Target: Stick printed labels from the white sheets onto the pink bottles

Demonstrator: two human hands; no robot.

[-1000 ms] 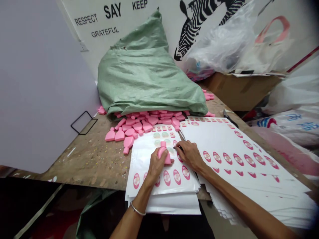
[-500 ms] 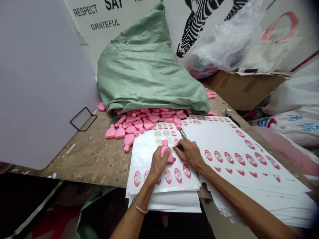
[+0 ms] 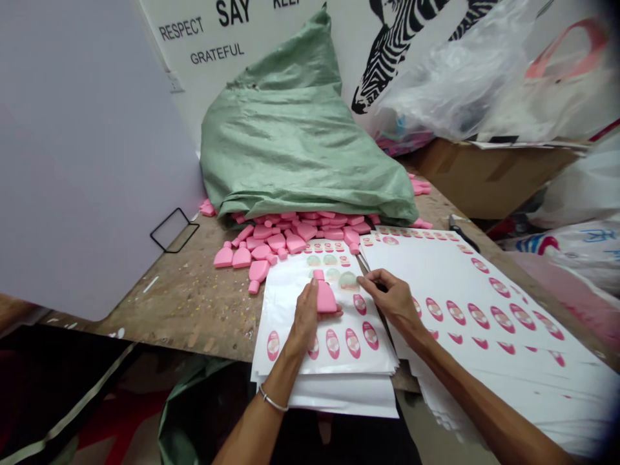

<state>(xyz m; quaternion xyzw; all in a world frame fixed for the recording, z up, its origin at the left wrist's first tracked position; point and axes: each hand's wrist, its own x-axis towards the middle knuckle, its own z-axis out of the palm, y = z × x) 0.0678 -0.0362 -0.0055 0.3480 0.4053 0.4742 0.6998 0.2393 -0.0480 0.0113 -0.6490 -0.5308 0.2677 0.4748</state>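
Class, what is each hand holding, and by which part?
The left hand holds a flat pink bottle-shaped piece by its left side; the right hand pinches a round pale-green sticker at its right edge, plus something dark, mostly hidden.

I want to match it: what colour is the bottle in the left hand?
Plain pink, cap included; the bottle shows best in the head view.

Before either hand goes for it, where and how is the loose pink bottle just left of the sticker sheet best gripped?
Probably by the side edges of the broad body of the loose pink bottle, finger and thumb astride, from above and the near side. Its narrow neck points towards the person, while neighbouring bottles crowd its far end.
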